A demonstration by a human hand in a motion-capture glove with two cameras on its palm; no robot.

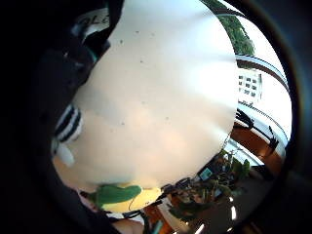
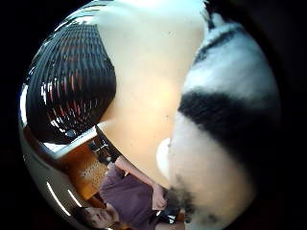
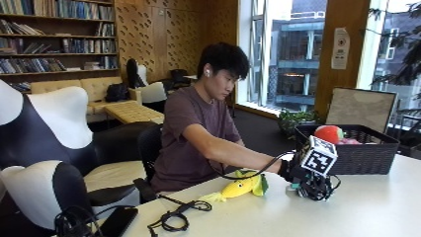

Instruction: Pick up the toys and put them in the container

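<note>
Glove (image 3: 304, 181) down on the table, fingers curled round a black-and-white plush toy (image 2: 225, 124), lift to the basket (image 3: 358, 153) next

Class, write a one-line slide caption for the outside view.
Gloved right hand on table between yellow corn toy and black basket.

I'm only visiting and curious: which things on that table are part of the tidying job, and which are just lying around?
Part of the job:
- black-and-white striped plush toy, close against the gloved right hand
- yellow and green plush toy, lying on the table
- black basket, already holding a red toy

Just lying about:
- black cable coiled near the table's edge
- sign board behind the basket
</note>
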